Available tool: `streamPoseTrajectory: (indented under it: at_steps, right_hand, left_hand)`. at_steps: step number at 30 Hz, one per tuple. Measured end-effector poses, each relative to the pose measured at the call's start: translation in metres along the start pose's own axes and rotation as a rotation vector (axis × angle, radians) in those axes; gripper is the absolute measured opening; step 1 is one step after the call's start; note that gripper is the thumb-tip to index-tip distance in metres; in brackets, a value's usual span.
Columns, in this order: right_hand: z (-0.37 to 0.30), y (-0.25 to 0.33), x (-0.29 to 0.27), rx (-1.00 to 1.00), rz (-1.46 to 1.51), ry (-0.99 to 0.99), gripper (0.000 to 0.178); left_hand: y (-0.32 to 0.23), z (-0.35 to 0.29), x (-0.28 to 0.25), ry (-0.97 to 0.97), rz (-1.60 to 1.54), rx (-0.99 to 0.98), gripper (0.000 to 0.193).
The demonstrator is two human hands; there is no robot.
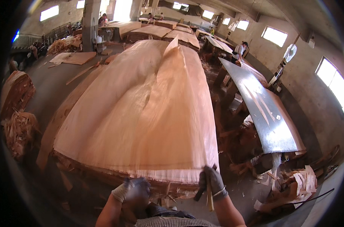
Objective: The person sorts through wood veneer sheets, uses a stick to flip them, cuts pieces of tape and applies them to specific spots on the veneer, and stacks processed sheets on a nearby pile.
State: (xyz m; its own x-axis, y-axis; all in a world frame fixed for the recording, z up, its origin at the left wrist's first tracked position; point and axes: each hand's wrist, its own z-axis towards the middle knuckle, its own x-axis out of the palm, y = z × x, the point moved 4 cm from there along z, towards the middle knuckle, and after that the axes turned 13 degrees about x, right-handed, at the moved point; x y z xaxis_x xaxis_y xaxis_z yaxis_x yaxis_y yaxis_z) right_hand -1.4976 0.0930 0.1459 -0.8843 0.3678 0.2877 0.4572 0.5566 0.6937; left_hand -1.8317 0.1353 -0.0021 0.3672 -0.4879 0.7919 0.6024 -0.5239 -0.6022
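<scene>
A large wood veneer sheet (168,125) lies on top of a tall veneer stack (77,151) in front of me. A raised fold runs along the sheet and peaks at its far end. My right hand (212,182), in a dark grey glove, is closed at the near right corner. It grips a tool (209,198) with a pale, wood-coloured strip and a dark flat part; its exact kind is unclear. Near the front edge of the stack, left of the middle, is my gloved left hand (136,189). Motion smears its fingers, so their hold is hidden.
To the right stands a long bench with a shiny metal top (272,125), veneer strips lying on it. Veneer scraps (302,185) pile up at the lower right and a scrap bundle (20,130) at the left. A co-worker (240,50) stands beyond the bench. A pillar (90,26) rises at the back left.
</scene>
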Motion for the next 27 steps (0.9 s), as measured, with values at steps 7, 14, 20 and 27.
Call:
streamPoseTrajectory:
  at_steps: [7,14,20,27]
  right_hand:
    - [0.022,-0.03,-0.129,0.068,0.163,-0.115,0.011]
    - [-0.029,-0.033,-0.246,-0.031,0.049,-0.293,0.015]
    - [-0.11,-0.037,-0.388,-0.017,0.114,-0.405,0.016]
    - [-0.164,-0.015,-0.548,-0.119,0.063,-0.492,0.017]
  left_hand:
    - [-0.021,0.009,-0.032,-0.424,-0.285,0.588,0.049]
    - [0.066,0.034,0.045,-0.773,-0.196,0.399,0.054]
    - [0.183,0.053,0.084,-0.875,0.087,0.366,0.047]
    - [0.314,0.134,0.185,-0.906,0.062,0.143,0.042]
